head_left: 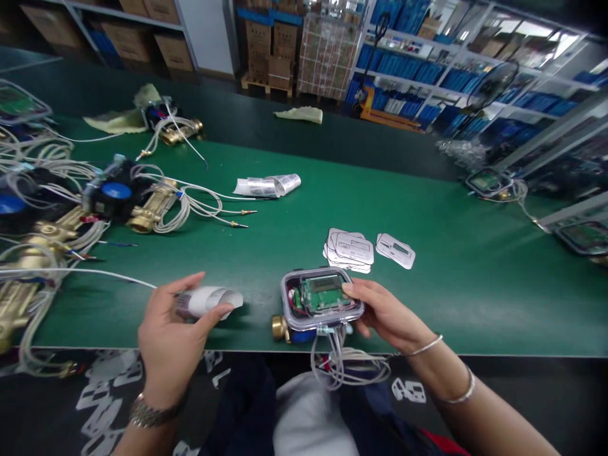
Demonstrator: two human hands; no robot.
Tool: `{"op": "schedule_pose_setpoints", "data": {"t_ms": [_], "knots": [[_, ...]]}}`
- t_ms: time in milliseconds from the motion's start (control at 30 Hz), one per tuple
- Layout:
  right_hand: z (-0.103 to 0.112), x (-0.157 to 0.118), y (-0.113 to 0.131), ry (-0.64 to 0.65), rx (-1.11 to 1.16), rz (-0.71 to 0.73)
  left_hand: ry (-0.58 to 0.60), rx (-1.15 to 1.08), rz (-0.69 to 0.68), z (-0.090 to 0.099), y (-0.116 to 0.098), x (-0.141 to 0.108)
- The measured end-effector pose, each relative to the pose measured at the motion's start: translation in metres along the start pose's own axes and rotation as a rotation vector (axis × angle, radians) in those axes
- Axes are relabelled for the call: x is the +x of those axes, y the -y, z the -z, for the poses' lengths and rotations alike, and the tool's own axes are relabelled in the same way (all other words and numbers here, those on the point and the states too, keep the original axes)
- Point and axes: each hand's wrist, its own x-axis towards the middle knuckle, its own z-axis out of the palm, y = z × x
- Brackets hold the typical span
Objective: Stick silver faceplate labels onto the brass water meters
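The left hand pinches a curled label strip, the right hand grips a meter, its green board in plain view, white cards lying loose on the counter.

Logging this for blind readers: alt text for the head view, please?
The right hand holds a clear rectangular plastic case containing a green circuit board at a green worktop; the left hand holds a curled white printed strip. White rounded cards lie beyond; brass fittings with coiled white cables, left.

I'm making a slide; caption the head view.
Left hand holding a curled sheet, right hand on a clear-cased device at a green workbench.
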Motion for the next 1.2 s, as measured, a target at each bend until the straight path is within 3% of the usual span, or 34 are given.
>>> {"op": "schedule_pose_setpoints", "data": {"t_ms": [167,333,467,667,800,900,1000,1100,1200], "knots": [[0.000,0.019,0.013,-0.010,-0.088,-0.111,-0.072,-0.210,0.014,-0.006,-0.025,0.019],[0.002,0.033,0.022,-0.007,-0.067,-0.155,-0.113,-0.216,-0.033,-0.016,-0.045,0.022],[0.000,0.026,0.027,-0.096,-0.123,0.053,-0.136,-0.180,-0.064,-0.019,-0.054,0.021],[-0.008,0.014,0.035,-0.343,-0.734,0.611,-0.080,-0.274,-0.082,-0.017,-0.070,0.023],[-0.023,0.014,0.042,-0.257,-0.907,0.841,-0.052,-0.277,-0.128,-0.036,-0.076,0.042],[-0.031,0.022,0.046,-0.212,-0.948,0.905,0.015,-0.249,-0.129,-0.067,-0.076,0.068],[-0.025,0.032,0.047,-0.241,-1.000,0.923,0.188,-0.218,-0.128,-0.094,-0.073,0.094],[-0.005,0.040,0.045,-0.302,-1.010,0.887,0.342,-0.169,-0.118,-0.106,-0.068,0.121],[0.014,0.049,0.043,-0.342,-0.974,0.826,0.332,-0.130,-0.045,-0.109,-0.060,0.156]]}}
